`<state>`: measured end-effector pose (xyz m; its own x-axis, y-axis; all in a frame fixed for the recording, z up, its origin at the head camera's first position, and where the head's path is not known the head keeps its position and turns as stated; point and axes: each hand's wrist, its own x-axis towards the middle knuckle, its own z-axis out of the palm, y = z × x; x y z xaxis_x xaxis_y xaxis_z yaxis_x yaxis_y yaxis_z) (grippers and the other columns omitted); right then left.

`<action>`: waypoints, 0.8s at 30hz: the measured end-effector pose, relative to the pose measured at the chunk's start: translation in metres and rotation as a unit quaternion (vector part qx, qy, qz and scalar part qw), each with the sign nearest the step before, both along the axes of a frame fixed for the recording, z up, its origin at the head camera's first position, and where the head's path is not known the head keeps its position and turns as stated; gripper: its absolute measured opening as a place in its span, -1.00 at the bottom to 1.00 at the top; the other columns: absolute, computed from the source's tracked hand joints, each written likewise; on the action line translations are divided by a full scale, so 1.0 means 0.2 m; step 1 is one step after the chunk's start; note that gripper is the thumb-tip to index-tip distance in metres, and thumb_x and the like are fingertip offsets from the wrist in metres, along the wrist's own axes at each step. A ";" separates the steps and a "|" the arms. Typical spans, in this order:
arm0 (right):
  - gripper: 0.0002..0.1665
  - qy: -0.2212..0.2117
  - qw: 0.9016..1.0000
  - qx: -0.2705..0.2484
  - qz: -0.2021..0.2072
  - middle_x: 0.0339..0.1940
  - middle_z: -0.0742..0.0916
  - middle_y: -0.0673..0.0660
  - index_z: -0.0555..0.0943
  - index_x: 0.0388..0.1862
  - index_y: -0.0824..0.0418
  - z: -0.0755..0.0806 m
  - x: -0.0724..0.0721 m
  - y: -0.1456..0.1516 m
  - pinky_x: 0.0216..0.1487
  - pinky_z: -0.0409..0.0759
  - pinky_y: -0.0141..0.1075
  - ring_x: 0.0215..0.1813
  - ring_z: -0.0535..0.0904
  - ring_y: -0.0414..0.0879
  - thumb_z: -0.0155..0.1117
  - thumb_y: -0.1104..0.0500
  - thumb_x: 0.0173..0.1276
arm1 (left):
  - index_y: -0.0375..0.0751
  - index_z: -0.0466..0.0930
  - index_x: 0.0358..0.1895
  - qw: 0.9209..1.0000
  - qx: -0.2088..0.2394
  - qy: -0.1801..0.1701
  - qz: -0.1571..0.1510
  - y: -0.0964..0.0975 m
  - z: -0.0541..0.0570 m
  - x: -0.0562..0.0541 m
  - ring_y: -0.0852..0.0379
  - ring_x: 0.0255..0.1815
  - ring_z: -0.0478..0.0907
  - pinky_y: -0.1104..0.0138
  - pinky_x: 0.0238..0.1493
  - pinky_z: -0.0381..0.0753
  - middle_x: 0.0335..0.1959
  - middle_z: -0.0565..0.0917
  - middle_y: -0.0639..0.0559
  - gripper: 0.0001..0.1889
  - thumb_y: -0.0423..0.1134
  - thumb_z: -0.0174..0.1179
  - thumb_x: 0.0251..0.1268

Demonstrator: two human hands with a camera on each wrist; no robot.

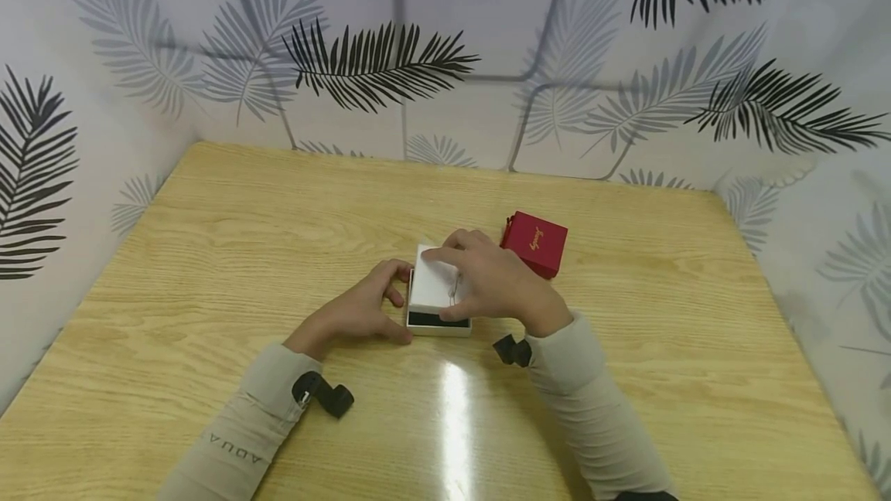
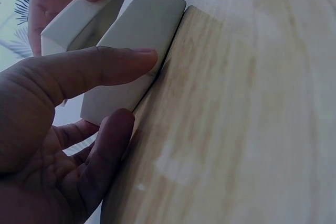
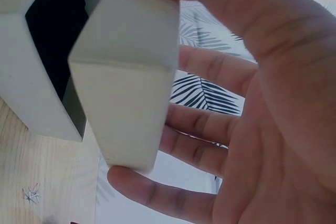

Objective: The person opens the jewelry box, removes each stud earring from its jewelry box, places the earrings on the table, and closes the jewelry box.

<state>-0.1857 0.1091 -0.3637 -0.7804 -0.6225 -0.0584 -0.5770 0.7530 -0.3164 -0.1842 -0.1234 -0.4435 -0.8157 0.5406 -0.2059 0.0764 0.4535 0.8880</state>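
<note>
Low on the table sits a white box base (image 1: 438,331) with a black inside. My left hand (image 1: 365,304) holds it by its left side, thumb at the near corner and fingers at the far one; in the left wrist view the thumb lies along the side wall. My right hand (image 1: 497,281) grips a white box lid (image 1: 431,284) between thumb and fingers. The lid is tilted over the base, and a black gap shows along the near side. Thin grey lines show on the lid's top. In the right wrist view, the lid (image 3: 123,93) stands apart from the base (image 3: 37,72).
A red box (image 1: 536,242) with gold lettering stands just beyond my right hand. A small silver spiky piece (image 3: 31,193) lies on the wooden table (image 1: 278,215) near the white base. Leaf-patterned covering (image 1: 445,122) rises behind the table's far edge.
</note>
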 end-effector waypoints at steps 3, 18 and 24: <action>-0.14 -0.003 1.000 0.003 -0.001 0.19 0.58 0.08 0.50 0.37 -0.07 0.00 0.00 0.00 -0.09 0.64 -0.21 0.16 0.45 -0.05 0.60 -0.08 0.05 | -0.07 0.17 0.42 1.000 -0.002 0.003 0.000 0.00 0.00 0.00 -0.01 0.10 0.38 0.22 0.06 0.45 0.37 0.31 -0.02 0.00 -0.28 0.60 -0.14; -0.13 -0.032 0.999 0.003 0.015 0.18 0.58 0.11 0.52 0.36 -0.02 0.01 0.02 -0.03 0.05 0.56 -0.19 0.11 0.46 -0.03 0.62 -0.04 0.03 | -0.10 0.17 0.42 1.000 0.002 0.010 -0.008 -0.01 0.00 0.00 -0.02 0.09 0.39 0.23 0.05 0.46 0.35 0.30 -0.06 -0.04 -0.30 0.58 -0.09; -0.13 -0.034 0.999 0.005 0.011 0.17 0.59 0.09 0.52 0.36 -0.03 -0.01 0.02 -0.03 0.05 0.56 -0.19 0.11 0.47 -0.04 0.62 -0.04 0.03 | -0.12 0.16 0.42 1.000 0.006 0.014 -0.012 -0.01 -0.01 -0.01 -0.04 0.09 0.39 0.20 0.07 0.46 0.36 0.31 -0.09 -0.04 -0.30 0.57 -0.07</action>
